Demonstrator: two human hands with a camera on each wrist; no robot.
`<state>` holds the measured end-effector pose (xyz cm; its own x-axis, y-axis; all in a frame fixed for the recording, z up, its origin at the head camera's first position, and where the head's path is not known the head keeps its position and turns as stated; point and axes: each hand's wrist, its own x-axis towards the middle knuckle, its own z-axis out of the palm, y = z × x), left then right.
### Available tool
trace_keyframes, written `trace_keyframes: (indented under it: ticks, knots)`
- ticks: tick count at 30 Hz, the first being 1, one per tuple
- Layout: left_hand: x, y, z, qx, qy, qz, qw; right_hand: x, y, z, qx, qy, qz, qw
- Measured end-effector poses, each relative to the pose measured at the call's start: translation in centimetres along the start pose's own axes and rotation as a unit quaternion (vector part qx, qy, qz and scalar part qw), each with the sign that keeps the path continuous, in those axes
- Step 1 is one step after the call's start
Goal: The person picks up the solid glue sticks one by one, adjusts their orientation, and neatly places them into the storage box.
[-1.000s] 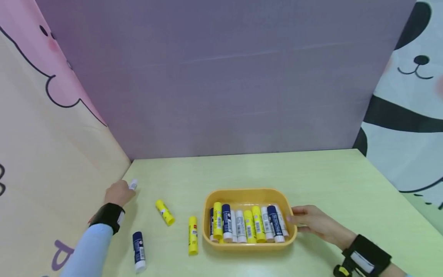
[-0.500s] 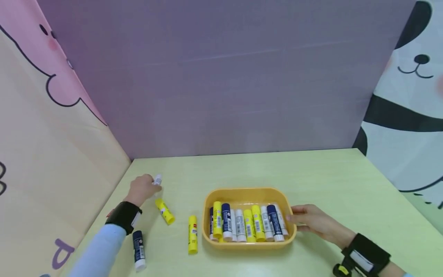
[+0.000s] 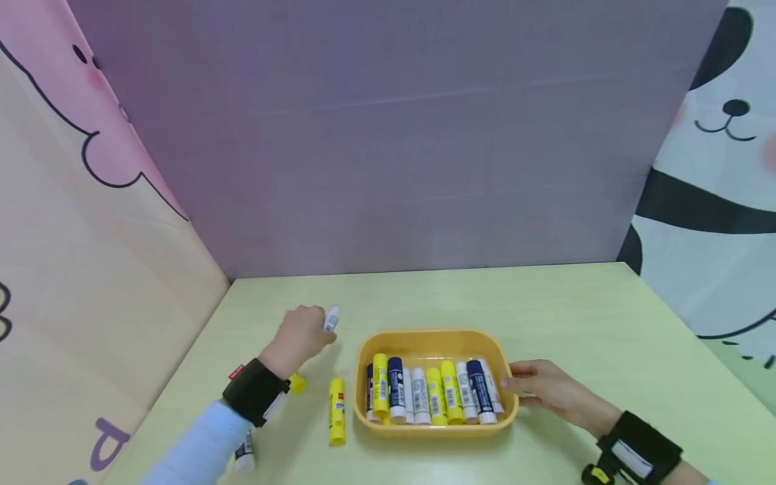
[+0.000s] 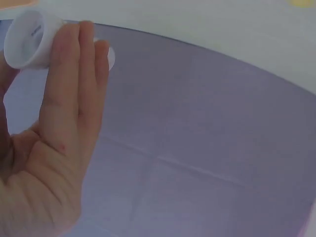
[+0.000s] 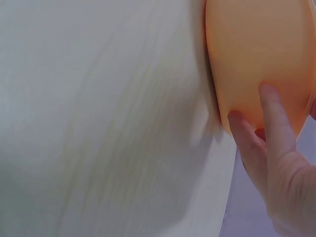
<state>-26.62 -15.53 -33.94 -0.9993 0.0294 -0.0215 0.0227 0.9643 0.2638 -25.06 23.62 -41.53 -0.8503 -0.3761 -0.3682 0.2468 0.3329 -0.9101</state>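
Note:
My left hand (image 3: 300, 340) holds a white glue stick (image 3: 331, 318) above the table, left of a yellow plastic tray (image 3: 433, 432). In the left wrist view the white glue stick (image 4: 28, 40) lies across the fingers, its round end towards the camera. At the tray's right end my right hand (image 3: 560, 392) grips the rim, thumb over the edge. The right wrist view shows its fingertips (image 5: 269, 91) against the tray's outer wall (image 5: 256, 44). Yellow, dark blue and white glue sticks (image 3: 450, 393) lie side by side in the tray.
A yellow glue stick (image 3: 337, 412) lies on the table left of the tray. Another yellow one (image 3: 297, 382) and a blue-and-white one (image 3: 244, 456) are partly hidden by the left arm. A purple panel (image 3: 388, 148) rises behind the table.
My left hand has moved right from the table's left edge towards the tray, carrying the white glue stick. The left arm now covers parts of two loose glue sticks. The right hand stays on the tray.

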Motion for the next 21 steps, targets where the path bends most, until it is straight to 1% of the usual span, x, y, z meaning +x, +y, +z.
trace_keyframes:
  ticks: [5,7,10,13,16,18,21]
  knots:
    - [-1.9,3.2,0.2,0.028,-0.012,0.046,0.9985,-0.1,0.1,0.2,-0.001,0.005,0.002,1.000]
    - [-2.7,4.3,0.4,0.026,-0.020,0.062,0.9975,-0.1,0.1,0.2,-0.002,0.004,0.004,1.000]
    - [-3.5,6.1,0.9,0.017,-0.041,0.075,0.9962,-0.2,0.1,0.1,-0.003,0.004,0.007,1.000]
    - [-3.6,8.0,1.9,0.007,-0.065,0.088,0.9940,-0.2,0.0,-0.2,-0.007,0.014,0.011,1.000]
    - [-3.3,9.5,3.4,0.013,-0.072,0.110,0.9912,-0.2,0.0,-0.4,-0.012,0.022,0.012,1.000]
    - [-3.0,10.1,4.3,0.026,-0.067,0.123,0.9897,-0.1,0.0,-0.3,-0.011,0.012,0.006,1.000]
    - [-2.8,10.4,5.5,0.043,-0.058,0.131,0.9888,0.0,0.0,0.0,-0.006,0.001,0.001,1.000]
